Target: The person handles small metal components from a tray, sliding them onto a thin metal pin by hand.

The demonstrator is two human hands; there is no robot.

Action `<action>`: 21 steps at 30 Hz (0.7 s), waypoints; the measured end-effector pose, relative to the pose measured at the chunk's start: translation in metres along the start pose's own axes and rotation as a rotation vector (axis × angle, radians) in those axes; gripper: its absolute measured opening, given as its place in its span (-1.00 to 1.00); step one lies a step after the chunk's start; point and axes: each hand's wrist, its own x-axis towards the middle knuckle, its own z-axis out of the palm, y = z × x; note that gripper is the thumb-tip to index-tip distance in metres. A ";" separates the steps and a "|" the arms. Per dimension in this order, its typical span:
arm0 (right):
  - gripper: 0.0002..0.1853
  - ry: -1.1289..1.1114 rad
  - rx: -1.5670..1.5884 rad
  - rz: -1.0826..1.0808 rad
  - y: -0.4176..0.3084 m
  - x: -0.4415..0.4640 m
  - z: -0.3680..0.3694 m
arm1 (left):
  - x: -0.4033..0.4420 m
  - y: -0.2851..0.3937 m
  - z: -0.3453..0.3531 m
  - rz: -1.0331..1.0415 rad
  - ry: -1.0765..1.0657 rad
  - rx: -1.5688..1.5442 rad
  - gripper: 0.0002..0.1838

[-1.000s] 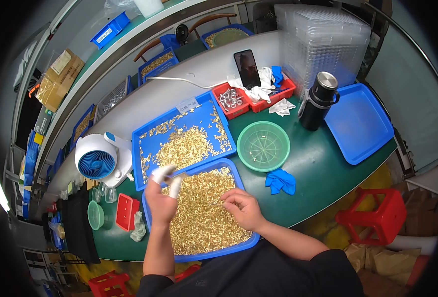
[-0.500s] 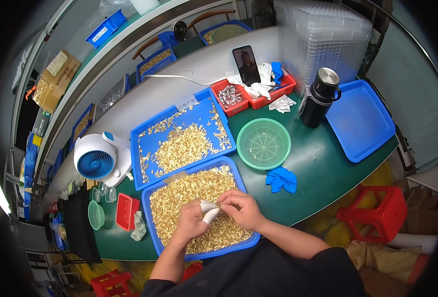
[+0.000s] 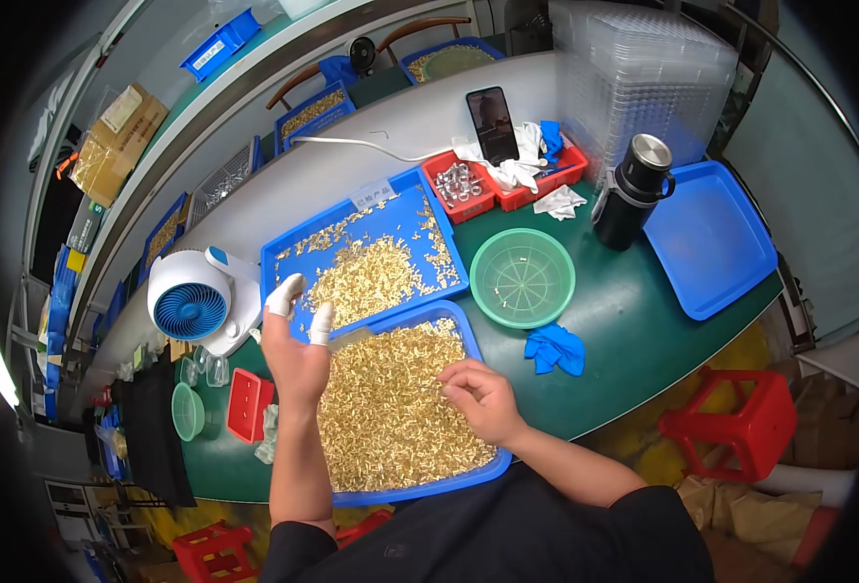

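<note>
Moved since half a second ago: left hand (image 3: 298,350), away from the fingertips of the right hand (image 3: 483,401) and now at the far left corner of the wide blue plastic tray (image 3: 429,486). Right hand at almost the same place as before, over the right part of this tray. Inside the tray, a thick layer of small gold-coloured pieces (image 3: 400,408), seemingly of metal. Just beyond the tray, a second blue plastic tray (image 3: 405,219) with a looser pile of similar pieces; beyond and to the right, a round green plastic basket (image 3: 523,277).

For good handling, better to pinch lightly, take only few pieces at once, and work low over the tray, so that any dropped piece falls back inside.

Left hand: thumb and foremost finger spread wide, tips in white finger covers (image 3: 321,323), with nothing visible between. Right hand: thumb and forefinger narrow, nearly together, other fingers curled; perhaps pinching a tiny piece, but not possible to tell.
</note>
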 end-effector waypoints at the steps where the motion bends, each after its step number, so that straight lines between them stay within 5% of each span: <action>1: -0.91 -0.001 -0.005 0.003 0.000 0.000 -0.001 | 0.002 0.001 -0.007 -0.047 -0.047 -0.145 -0.81; 3: -0.92 0.001 -0.017 -0.003 -0.001 0.000 -0.001 | 0.004 0.015 -0.020 -0.088 -0.184 -0.580 -0.69; 6: -0.92 -0.009 -0.034 0.003 -0.006 0.003 0.000 | 0.012 0.060 -0.024 0.142 -0.407 -1.203 -0.41; 10: -0.93 -0.034 -0.073 -0.010 0.001 0.003 0.000 | 0.040 0.102 -0.025 0.589 -0.896 -1.841 -0.37; 21: -0.93 -0.028 -0.026 0.019 0.004 0.002 0.001 | 0.032 0.149 -0.010 0.663 -1.042 -2.155 -0.34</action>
